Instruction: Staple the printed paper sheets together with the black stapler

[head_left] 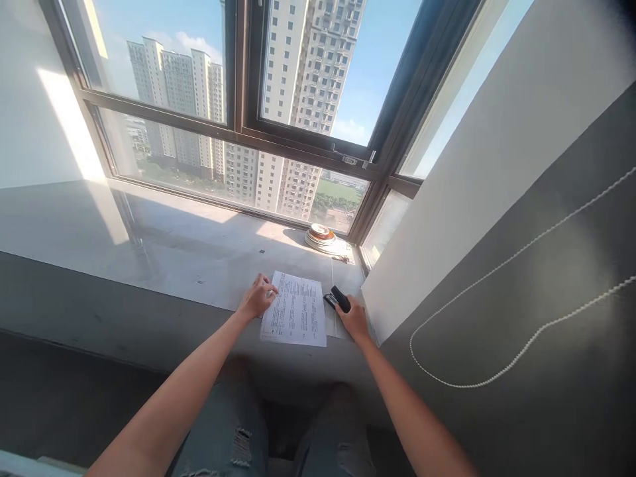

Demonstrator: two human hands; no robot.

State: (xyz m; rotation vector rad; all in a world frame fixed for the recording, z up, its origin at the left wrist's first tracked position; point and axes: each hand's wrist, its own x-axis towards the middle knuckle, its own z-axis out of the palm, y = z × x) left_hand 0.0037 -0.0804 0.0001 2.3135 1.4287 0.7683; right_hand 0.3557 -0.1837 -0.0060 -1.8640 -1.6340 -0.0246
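A printed sheet of paper lies on the window ledge, its near edge reaching the ledge's front. My left hand is at the paper's left edge, fingers curled and closed on that edge, with fingertips over the print. My right hand is wrapped around a black stapler just right of the paper. The stapler's front end points left, close to the paper's right edge. Whether more than one sheet lies there I cannot tell.
Behind the paper, a stack of round coils or rolls sits in the ledge's far right corner, with small metal bits beside it. A framed window rises beyond the ledge. To the right hangs a white beaded cord against the wall.
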